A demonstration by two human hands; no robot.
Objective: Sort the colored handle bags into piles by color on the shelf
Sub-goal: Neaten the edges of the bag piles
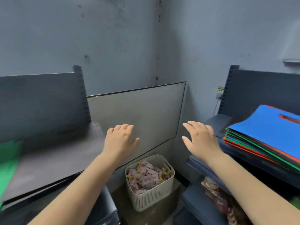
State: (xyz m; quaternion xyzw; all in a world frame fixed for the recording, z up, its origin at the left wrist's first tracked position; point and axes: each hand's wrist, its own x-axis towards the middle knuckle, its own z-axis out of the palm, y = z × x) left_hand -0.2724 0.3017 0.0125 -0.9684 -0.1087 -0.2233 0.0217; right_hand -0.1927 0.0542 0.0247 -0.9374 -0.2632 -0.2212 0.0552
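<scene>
Nothing is held: the left hand (121, 140) and right hand (200, 138) are open in the air. A green bag (9, 161) is laid on the left shelf (53, 158). The mixed stack (266, 137) is piled on the right, so a bag should be picked there next.

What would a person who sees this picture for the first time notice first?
Most likely the stack of colored handle bags on the right shelf, with a bright blue bag on top and green and red edges below it. Next come the two bare hands in the middle, the left hand and the right hand, both holding nothing. A green bag lies at the far left edge, and a pale basket stands on the floor between the shelves.
</scene>
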